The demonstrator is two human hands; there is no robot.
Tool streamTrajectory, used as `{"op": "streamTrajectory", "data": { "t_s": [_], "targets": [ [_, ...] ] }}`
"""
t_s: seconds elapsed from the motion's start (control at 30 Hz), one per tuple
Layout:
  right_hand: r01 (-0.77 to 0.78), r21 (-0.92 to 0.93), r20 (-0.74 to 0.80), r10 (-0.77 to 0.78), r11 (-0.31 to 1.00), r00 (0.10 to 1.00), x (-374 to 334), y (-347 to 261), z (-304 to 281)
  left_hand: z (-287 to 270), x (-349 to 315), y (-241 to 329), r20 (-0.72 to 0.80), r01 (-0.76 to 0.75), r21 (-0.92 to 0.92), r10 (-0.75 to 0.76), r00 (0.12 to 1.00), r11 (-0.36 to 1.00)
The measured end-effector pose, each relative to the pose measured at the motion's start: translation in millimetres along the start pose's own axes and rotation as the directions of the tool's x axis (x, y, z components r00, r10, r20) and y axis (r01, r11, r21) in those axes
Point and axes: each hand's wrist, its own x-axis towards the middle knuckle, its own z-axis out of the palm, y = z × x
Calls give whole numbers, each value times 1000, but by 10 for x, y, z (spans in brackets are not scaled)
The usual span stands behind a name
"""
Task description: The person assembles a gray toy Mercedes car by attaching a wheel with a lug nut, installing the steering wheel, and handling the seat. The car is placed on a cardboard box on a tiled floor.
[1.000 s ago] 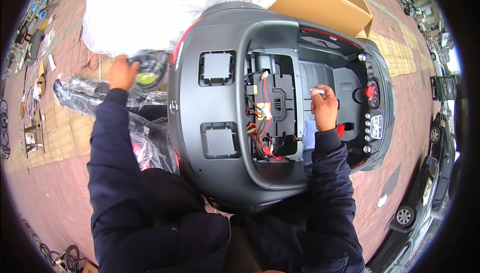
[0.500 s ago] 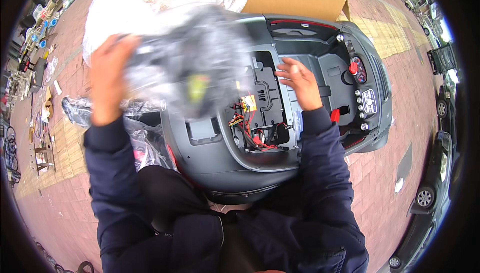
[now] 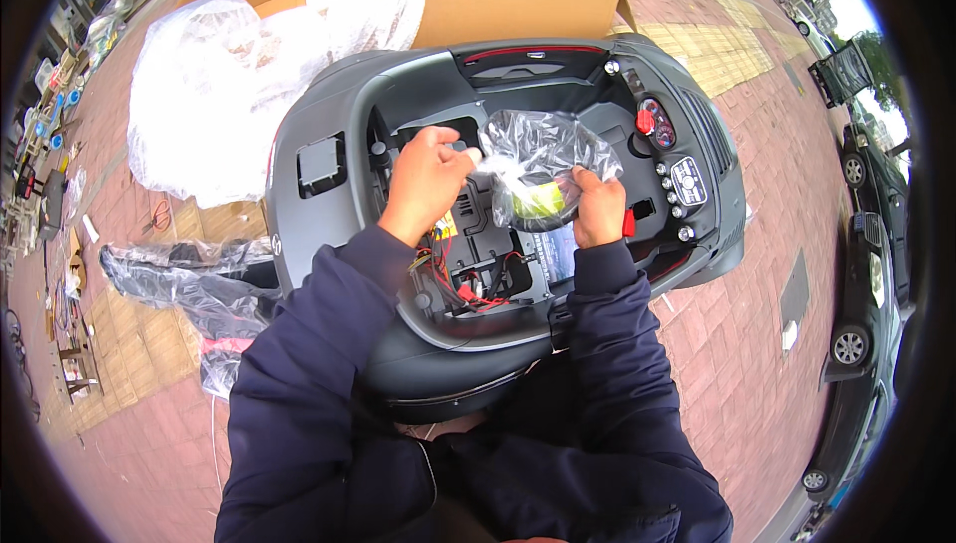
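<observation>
brick paving (image 3: 727, 374) below; curled left hand (image 3: 428, 180) pinches plastic (image 3: 500, 169), right hand (image 3: 599, 210) clasps bagged wheel (image 3: 540, 201)

Saw an open cardboard box (image 3: 518, 10), crumpled white wrapping (image 3: 194, 95) at its near left side, a grey slab (image 3: 794, 296) in the reddish paving (image 3: 742, 394), and dark cars (image 3: 858, 274) parked along the right.

Bright, even outdoor daylight; shadows soft. Glints on clear bag (image 3: 546, 148) between left fingers (image 3: 435, 137) and right fingers (image 3: 590, 182). White wrap (image 3: 194, 105) beyond left fingers nearly washed out. Far right of fingers, cars (image 3: 858, 289) bent by fisheye; corners black.
</observation>
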Motion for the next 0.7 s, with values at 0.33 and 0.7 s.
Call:
{"op": "streamTrajectory", "data": {
  "t_s": [0.33, 0.7],
  "targets": [
    [-291, 231, 102, 275, 928, 956, -97, 200, 94, 254, -67, -85, 60, 43, 105, -50, 997, 994],
    [569, -676, 375, -446, 469, 813, -245, 25, 225, 292, 13, -175, 104, 7, -424, 41, 994, 906]
  ]
}}
